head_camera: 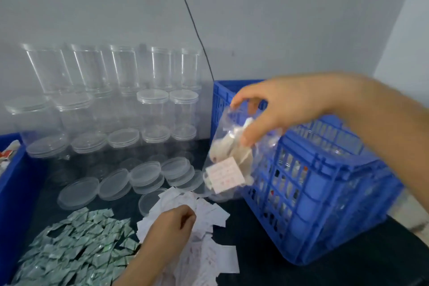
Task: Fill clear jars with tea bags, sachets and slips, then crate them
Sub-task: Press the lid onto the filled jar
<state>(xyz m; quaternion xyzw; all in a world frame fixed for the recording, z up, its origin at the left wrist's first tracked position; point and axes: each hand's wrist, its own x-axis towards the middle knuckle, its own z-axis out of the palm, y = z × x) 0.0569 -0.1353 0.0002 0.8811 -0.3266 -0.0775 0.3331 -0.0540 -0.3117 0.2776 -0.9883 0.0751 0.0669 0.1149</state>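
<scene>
Clear filled jar (228,158) is gripped near its top by the right hand (282,109), tilted, just left of the blue crate (325,193) at centre right; left hand (173,227) is curled on the slips (209,216).

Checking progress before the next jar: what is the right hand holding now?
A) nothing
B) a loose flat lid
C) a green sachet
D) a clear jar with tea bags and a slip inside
D: the right hand grips a clear jar, tilted beside the blue crate, with tea bags and a printed slip showing through its wall.
</scene>
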